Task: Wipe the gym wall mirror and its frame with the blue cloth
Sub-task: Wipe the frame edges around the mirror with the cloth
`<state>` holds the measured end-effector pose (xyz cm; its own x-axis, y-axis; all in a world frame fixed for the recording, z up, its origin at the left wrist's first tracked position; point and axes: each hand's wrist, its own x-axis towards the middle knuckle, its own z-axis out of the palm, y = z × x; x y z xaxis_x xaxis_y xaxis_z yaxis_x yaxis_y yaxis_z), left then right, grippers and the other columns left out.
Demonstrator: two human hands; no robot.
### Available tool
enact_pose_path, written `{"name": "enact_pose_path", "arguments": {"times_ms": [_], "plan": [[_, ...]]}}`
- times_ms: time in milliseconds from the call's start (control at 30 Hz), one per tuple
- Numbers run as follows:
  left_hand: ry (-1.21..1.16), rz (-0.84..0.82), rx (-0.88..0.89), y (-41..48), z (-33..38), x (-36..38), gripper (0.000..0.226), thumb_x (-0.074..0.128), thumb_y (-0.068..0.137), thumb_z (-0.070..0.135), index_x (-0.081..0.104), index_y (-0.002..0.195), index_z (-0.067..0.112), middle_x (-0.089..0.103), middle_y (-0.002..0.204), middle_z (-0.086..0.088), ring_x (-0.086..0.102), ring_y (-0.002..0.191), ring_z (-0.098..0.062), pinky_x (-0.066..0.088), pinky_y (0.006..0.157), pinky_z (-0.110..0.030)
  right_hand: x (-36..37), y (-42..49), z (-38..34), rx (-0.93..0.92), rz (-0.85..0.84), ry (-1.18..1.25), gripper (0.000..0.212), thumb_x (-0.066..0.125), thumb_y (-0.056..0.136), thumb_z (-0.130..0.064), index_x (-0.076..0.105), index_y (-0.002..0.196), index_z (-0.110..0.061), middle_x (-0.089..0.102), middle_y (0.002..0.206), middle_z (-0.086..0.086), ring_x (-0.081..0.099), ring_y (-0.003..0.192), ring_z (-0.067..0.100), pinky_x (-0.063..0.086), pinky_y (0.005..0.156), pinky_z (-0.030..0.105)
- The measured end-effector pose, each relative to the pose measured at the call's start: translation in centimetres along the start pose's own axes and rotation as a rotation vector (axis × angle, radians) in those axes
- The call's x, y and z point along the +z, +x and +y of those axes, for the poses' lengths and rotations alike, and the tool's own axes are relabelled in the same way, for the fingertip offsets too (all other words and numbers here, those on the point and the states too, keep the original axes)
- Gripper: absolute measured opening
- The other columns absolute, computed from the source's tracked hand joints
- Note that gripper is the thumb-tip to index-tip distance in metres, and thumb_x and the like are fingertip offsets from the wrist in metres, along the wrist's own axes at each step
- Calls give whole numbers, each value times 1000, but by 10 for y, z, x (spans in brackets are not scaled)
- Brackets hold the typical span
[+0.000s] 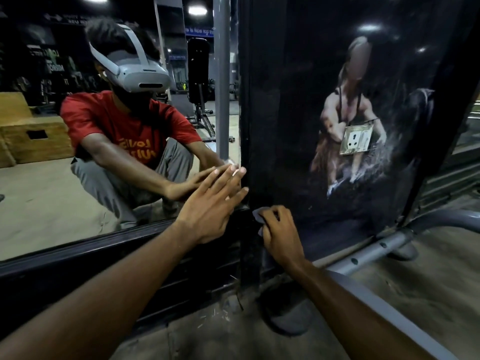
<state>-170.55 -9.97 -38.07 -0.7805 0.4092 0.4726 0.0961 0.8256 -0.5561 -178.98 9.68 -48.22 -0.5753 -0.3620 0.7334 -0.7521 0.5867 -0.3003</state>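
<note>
Blue cloth point(259, 212), crumpled, under right hand point(280, 229)

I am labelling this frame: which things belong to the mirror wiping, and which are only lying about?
In the job: mirror, black frame, blue cloth gripped by right hand, left hand flat on the mirror.
Just there: wall socket, poster, grey metal bar.

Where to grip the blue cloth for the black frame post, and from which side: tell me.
Grip the blue cloth by its bunched middle, coming from the room side, palm facing the frame. It lies pressed against that upright face, so only its front is reachable; the right hand covers it so, edges peeking out beside it.
</note>
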Motion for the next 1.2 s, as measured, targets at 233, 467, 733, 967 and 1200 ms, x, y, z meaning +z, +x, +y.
{"name": "enact_pose_path", "arguments": {"times_ms": [233, 467, 733, 967, 1200], "plan": [[-119, -137, -54, -58, 18, 4, 61, 60, 85, 34, 56, 143, 18, 25, 165, -18, 21, 154, -32, 14, 122, -48, -7, -18, -13, 299, -189, 158, 29, 59, 86, -1, 69, 111, -13, 63, 106, 7, 58, 98, 24, 39, 79, 24], [-572, -508, -334, -90, 7, -79, 59, 28, 98, 43, 50, 149, 25, 22, 168, -6, 16, 156, -25, -2, 124, -39, -83, -10, -85, 519, -358, 349, 25, 67, 86, 1, 71, 108, -10, 69, 103, 4, 63, 93, 14, 44, 80, 13], [-1530, -495, -1081, -54, -75, -289, 12, 68, 98, 21, 74, 106, 15, 74, 106, -9, 68, 96, -18, 56, 90, -44, -257, 96, -230, 937, -546, 701, 15, 75, 87, -4, 62, 93, -9, 68, 90, 1, 67, 80, 8, 53, 65, 16], [-1741, -575, -1274, -19, -146, -464, 16, 78, 89, 26, 75, 91, 10, 75, 87, -13, 69, 80, -20, 59, 80, -46, -392, 174, -351, 1169, -632, 866, 6, 64, 96, -4, 64, 101, -4, 71, 85, 6, 69, 67, 9, 53, 57, 19], [-1743, -735, -1522, -17, -184, -555, 12, 70, 94, 18, 70, 85, 12, 68, 82, -8, 64, 74, -19, 46, 62, -26, -463, 205, -405, 1464, -724, 1053, 44, 45, 105, -42, 71, 113, -6, 68, 119, 25, 69, 97, 35, 57, 83, 42]]}}
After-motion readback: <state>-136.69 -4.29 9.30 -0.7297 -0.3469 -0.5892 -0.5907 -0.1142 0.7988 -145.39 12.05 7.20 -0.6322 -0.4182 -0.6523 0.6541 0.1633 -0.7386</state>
